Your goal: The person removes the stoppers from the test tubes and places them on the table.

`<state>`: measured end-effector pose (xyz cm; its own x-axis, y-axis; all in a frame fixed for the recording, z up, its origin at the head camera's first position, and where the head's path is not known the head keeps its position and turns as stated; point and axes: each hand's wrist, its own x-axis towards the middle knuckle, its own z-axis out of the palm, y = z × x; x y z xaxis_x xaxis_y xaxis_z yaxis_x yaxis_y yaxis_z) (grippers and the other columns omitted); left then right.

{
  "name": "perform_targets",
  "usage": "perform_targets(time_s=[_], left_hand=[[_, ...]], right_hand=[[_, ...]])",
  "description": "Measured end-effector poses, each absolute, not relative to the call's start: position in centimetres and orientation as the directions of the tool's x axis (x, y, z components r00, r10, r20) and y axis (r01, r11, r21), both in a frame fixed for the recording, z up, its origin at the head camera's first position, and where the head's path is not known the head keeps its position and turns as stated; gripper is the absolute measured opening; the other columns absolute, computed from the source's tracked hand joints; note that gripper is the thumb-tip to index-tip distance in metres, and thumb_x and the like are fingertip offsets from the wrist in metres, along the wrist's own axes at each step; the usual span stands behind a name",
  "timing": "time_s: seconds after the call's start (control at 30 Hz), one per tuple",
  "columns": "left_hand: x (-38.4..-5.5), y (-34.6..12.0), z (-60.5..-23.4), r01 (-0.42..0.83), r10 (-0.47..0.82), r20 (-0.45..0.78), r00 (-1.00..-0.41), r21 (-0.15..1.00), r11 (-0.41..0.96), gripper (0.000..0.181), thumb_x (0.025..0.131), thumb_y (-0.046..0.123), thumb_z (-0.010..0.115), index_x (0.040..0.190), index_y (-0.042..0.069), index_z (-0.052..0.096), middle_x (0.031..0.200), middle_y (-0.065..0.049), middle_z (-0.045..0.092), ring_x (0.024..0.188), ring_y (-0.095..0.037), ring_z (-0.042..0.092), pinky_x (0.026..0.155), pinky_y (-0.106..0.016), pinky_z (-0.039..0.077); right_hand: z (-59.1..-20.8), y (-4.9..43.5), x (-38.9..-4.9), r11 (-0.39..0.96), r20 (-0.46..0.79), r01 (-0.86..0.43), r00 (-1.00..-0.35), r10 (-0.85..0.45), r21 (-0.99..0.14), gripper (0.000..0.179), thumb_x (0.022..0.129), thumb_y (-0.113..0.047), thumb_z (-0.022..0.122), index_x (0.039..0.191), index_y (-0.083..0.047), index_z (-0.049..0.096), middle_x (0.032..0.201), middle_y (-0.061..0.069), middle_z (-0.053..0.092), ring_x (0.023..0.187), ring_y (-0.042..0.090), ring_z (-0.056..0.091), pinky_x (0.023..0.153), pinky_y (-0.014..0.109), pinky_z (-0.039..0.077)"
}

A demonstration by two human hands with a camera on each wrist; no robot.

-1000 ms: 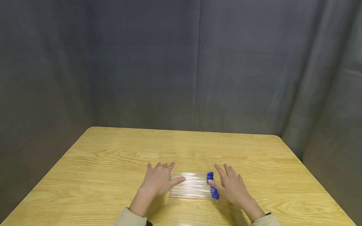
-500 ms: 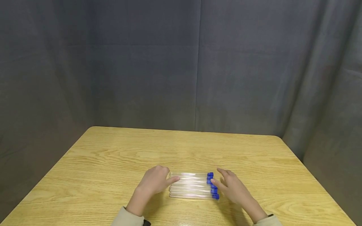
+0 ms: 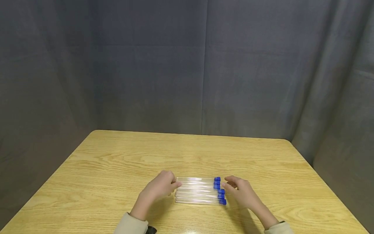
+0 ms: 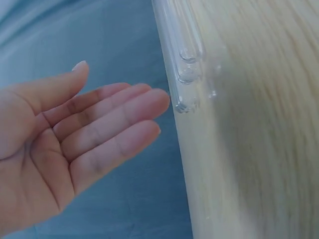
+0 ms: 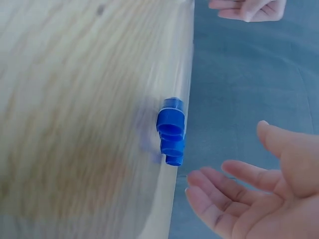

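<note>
Several clear test tubes [image 3: 197, 197] with blue caps [image 3: 222, 196] lie side by side on the wooden table, caps to the right, their ends slightly staggered. My left hand [image 3: 159, 187] is at their rounded ends; in the left wrist view that hand [image 4: 99, 129] has its fingers extended and grips nothing. Beside the caps is my right hand [image 3: 242, 193], fingers loosely bent. The right wrist view has this hand [image 5: 249, 194] holding nothing, a small gap from the blue caps [image 5: 171, 122]. Whether the left fingertips touch a tube I cannot tell.
The wooden table [image 3: 187, 149] has rounded far corners, with bare wood beyond the tubes. A grey curtain [image 3: 152, 71] hangs behind it and along both sides.
Both hands' fingers, spread over and beyond the tubes before, have bent and drawn in. The left thumb has moved left off the tubes, the right thumb right of the caps. The tubes stay put.
</note>
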<state>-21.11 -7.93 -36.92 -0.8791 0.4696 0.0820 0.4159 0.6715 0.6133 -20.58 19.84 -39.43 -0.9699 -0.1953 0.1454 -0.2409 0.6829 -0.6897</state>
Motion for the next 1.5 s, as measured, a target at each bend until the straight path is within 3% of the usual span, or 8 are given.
perform_targets(time_s=[0.13, 0.33, 0.47, 0.57, 0.8, 1.0, 1.27, 1.5], left_hand=[[-21.1, -8.1, -37.1, 0.398, 0.483, 0.058, -0.874, 0.657, 0.641, 0.038, 0.089, 0.01, 0.054, 0.052, -0.001, 0.054, 0.048, -0.006, 0.053, 0.034, -0.006, 0.035, 0.037, -0.015, 0.022], [-21.2, -8.2, -37.6, 0.379, 0.491, 0.047, -0.87, 0.7, 0.605, 0.032, 0.088, 0.007, 0.055, 0.057, -0.003, 0.056, 0.054, -0.007, 0.054, 0.045, -0.019, 0.056, 0.036, -0.015, 0.032], [-21.4, -8.2, -38.1, 0.376, 0.496, 0.042, -0.867, 0.709, 0.596, 0.026, 0.087, 0.004, 0.056, 0.061, -0.002, 0.058, 0.055, -0.007, 0.055, 0.045, -0.019, 0.056, 0.04, -0.023, 0.045], [-21.4, -8.2, -38.3, 0.364, 0.497, 0.027, -0.867, 0.715, 0.597, 0.025, 0.086, 0.003, 0.056, 0.061, -0.001, 0.059, 0.054, -0.006, 0.054, 0.045, -0.019, 0.056, 0.042, -0.029, 0.048], [-21.3, -7.9, -38.2, 0.347, 0.498, 0.005, -0.867, 0.723, 0.597, 0.025, 0.085, 0.003, 0.058, 0.06, -0.002, 0.059, 0.052, -0.008, 0.054, 0.042, -0.021, 0.056, 0.04, -0.029, 0.047], [-21.4, -7.8, -38.4, 0.364, 0.511, 0.009, -0.859, 0.713, 0.599, 0.023, 0.081, -0.002, 0.06, 0.058, 0.001, 0.058, 0.049, -0.003, 0.052, 0.038, -0.013, 0.053, 0.038, -0.024, 0.046], [-21.4, -7.4, -38.9, 0.347, 0.484, 0.0, -0.875, 0.698, 0.626, 0.019, 0.075, -0.006, 0.065, 0.058, 0.001, 0.061, 0.048, -0.005, 0.054, 0.038, -0.016, 0.052, 0.035, -0.017, 0.038], [-21.3, -7.1, -39.0, 0.348, 0.478, -0.015, -0.878, 0.665, 0.661, 0.014, 0.07, -0.005, 0.07, 0.062, 0.003, 0.063, 0.049, -0.001, 0.053, 0.037, -0.012, 0.049, 0.036, -0.019, 0.04]], right_hand=[[-39.4, 20.0, -20.6, 0.645, 0.145, -0.249, -0.967, -0.211, -0.722, 0.035, 0.089, -0.021, 0.056, 0.109, 0.008, 0.057, 0.095, 0.01, 0.062, 0.082, 0.021, 0.058, 0.067, 0.033, 0.05], [-39.6, 20.5, -20.6, 0.591, 0.137, -0.261, -0.959, -0.246, -0.763, 0.036, 0.09, -0.024, 0.055, 0.108, 0.008, 0.056, 0.097, 0.013, 0.062, 0.082, 0.022, 0.059, 0.067, 0.032, 0.05], [-39.7, 20.7, -20.6, 0.568, 0.128, -0.257, -0.958, -0.257, -0.782, 0.037, 0.09, -0.025, 0.054, 0.108, 0.008, 0.056, 0.096, 0.013, 0.062, 0.081, 0.024, 0.06, 0.065, 0.03, 0.05], [-39.8, 20.7, -20.6, 0.567, 0.123, -0.256, -0.957, -0.261, -0.783, 0.036, 0.09, -0.025, 0.054, 0.106, 0.007, 0.057, 0.093, 0.011, 0.062, 0.08, 0.024, 0.059, 0.064, 0.028, 0.049], [-39.9, 20.7, -20.6, 0.565, 0.121, -0.262, -0.954, -0.274, -0.782, 0.034, 0.09, -0.023, 0.054, 0.104, 0.007, 0.058, 0.092, 0.012, 0.063, 0.08, 0.025, 0.06, 0.066, 0.031, 0.05], [-39.9, 20.6, -20.6, 0.562, 0.122, -0.256, -0.956, -0.266, -0.786, 0.031, 0.09, -0.021, 0.055, 0.102, 0.007, 0.059, 0.092, 0.012, 0.063, 0.08, 0.025, 0.06, 0.067, 0.032, 0.05], [-40.0, 20.8, -20.5, 0.554, 0.112, -0.247, -0.958, -0.265, -0.795, 0.034, 0.089, -0.024, 0.055, 0.102, 0.007, 0.059, 0.094, 0.013, 0.063, 0.08, 0.025, 0.061, 0.067, 0.032, 0.051], [-40.0, 20.8, -20.5, 0.563, 0.114, -0.248, -0.958, -0.263, -0.789, 0.033, 0.088, -0.025, 0.056, 0.101, 0.006, 0.06, 0.093, 0.011, 0.063, 0.08, 0.024, 0.06, 0.067, 0.033, 0.05]])
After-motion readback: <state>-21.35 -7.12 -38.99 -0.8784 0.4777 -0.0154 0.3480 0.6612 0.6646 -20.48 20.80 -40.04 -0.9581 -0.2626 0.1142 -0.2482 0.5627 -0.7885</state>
